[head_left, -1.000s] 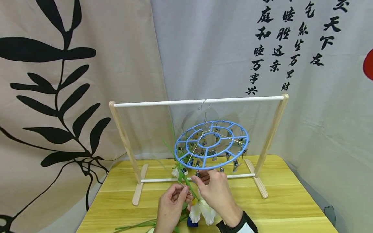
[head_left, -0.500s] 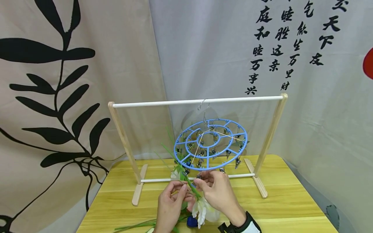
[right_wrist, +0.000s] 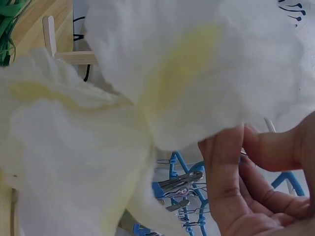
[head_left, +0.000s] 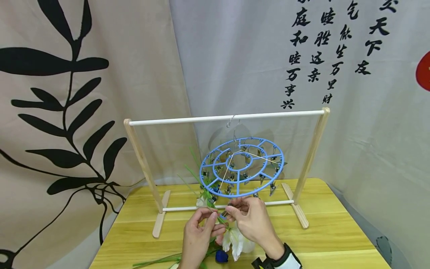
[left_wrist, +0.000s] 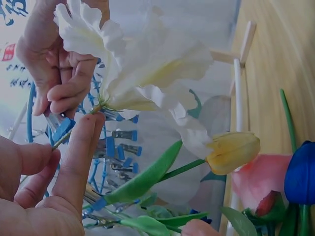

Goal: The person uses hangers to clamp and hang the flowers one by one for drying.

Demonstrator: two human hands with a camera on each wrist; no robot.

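Note:
My left hand (head_left: 198,235) pinches the thin stem (left_wrist: 96,108) of a white artificial flower (head_left: 236,241) with yellow streaks, thumb against fingertips. A metal clip with a blue tip (left_wrist: 63,129) is pinched between the thumb and fingers of my right hand (head_left: 253,218); in the left wrist view its tip overlaps the stem. That clip is at the near side of a round blue clip hanger (head_left: 238,186), just below its rim. A yellow tulip (left_wrist: 234,152) with green leaves shows beyond the white flower. Petals hide much of the hanger in the right wrist view.
The hanger hooks over a white bar (head_left: 188,119) between wooden posts (head_left: 142,160). Several clips dangle beneath it. Another white flower (head_left: 201,202) hangs at its left. A blue flower (head_left: 221,256), a pink flower (left_wrist: 261,179) and green stems (head_left: 156,260) lie on the table (head_left: 329,231).
The white flower has moved a little to the right and lower. My right hand has shifted slightly right, and the clip at its fingertips shows more plainly near the stem. The hanger has swung slightly.

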